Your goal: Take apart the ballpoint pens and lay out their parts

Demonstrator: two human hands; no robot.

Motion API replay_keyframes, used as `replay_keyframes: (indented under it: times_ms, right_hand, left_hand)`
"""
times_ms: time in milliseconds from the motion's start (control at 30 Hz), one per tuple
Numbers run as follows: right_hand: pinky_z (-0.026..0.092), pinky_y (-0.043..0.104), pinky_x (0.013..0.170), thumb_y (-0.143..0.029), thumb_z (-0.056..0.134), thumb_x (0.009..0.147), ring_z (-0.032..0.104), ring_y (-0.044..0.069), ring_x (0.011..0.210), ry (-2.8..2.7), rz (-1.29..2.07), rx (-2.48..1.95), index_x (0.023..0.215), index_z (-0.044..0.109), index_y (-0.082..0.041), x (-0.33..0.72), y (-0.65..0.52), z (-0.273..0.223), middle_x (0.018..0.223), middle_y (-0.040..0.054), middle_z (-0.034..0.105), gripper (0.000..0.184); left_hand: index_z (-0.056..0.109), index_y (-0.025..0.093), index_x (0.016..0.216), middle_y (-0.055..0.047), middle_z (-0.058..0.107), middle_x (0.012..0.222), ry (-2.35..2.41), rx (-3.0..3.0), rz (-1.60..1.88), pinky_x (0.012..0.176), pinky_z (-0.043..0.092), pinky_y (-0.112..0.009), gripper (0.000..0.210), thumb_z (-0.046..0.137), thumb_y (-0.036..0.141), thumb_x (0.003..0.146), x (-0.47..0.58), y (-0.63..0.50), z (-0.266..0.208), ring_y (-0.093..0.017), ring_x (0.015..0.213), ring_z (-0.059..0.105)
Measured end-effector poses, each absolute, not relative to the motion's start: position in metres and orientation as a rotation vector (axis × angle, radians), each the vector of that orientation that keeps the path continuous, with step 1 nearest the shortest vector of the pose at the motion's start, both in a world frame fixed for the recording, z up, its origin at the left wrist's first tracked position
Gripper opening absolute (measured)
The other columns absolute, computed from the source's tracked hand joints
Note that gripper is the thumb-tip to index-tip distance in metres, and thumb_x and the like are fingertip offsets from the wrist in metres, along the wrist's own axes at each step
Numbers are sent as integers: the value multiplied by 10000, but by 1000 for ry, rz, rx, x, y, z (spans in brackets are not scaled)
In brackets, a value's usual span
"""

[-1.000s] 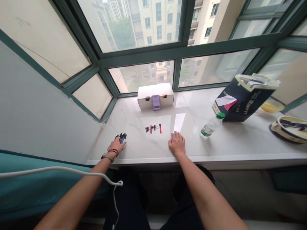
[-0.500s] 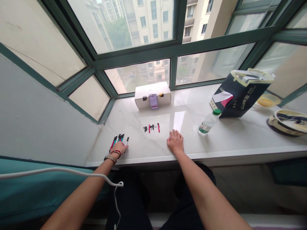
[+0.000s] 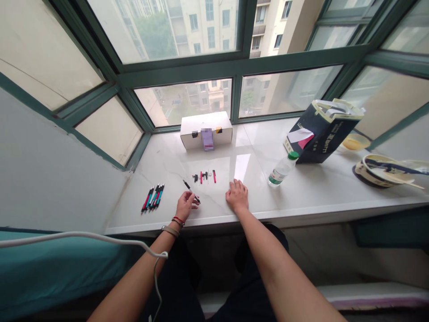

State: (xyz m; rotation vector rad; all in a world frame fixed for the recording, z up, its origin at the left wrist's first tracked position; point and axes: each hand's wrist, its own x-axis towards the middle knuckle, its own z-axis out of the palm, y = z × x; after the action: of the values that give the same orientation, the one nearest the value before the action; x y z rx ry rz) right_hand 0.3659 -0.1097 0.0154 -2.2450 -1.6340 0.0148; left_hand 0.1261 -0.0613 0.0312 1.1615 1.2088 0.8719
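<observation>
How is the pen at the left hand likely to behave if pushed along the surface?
The pen would probably roll sideways, since it looks like a slim rod. The glossy white countertop would likely offer little grip, so it may slide too. It looks straight along its length, suggesting it is stiff rather than floppy.

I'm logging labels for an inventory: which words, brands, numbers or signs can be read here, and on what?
Nothing reads with certainty.
Dark blue paper bag: pale characters, slanted and too small to read surely.
Water bottle: green-and-white label, print too small.
White box: the purple patch at its front is pixelated, unreadable.
Dark-and-cream bowl: markings too small.
Pens: no lettering discernible.
</observation>
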Motion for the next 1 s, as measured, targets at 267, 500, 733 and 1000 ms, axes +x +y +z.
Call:
replay_keyframes:
  times_ms: [267,500,733,1000]
  right_hand:
    - [195,441,1090,-267,418,885,294,291,1371,-1644,3,-2252,1309,520,-167,366,-110,15,1476,131,413,447]
    - [205,432,1087,-253,420,884,296,285,1369,-1646,-8,-2255,1302,527,-174,364,-110,18,1467,127,423,438]
    - [310,383,1019,-237,433,884,436,260,1248,-1619,119,-2127,1120,620,-170,358,-120,29,1332,136,541,308]
    - [351,249,440,-555,229,948,440,127,377,-1153,1277,-1600,653,507,-208,284,-120,14,498,-8,553,534]
  left_hand:
    - [547,176,1034,-63,708,910,1129,716,1062,620,514,-241,396,697,367,720,125,-72,11,-126,710,667]
    - [555,207,953,-90,682,1151,961,631,1047,925,511,-359,371,786,294,677,109,-70,10,-209,1083,651]
    - [621,164,874,-81,736,932,1000,690,1046,863,531,-346,406,858,295,572,117,-76,9,-205,947,693]
    - [677,159,813,-37,722,744,974,825,957,762,538,-289,374,869,327,539,119,-84,13,-166,762,687]
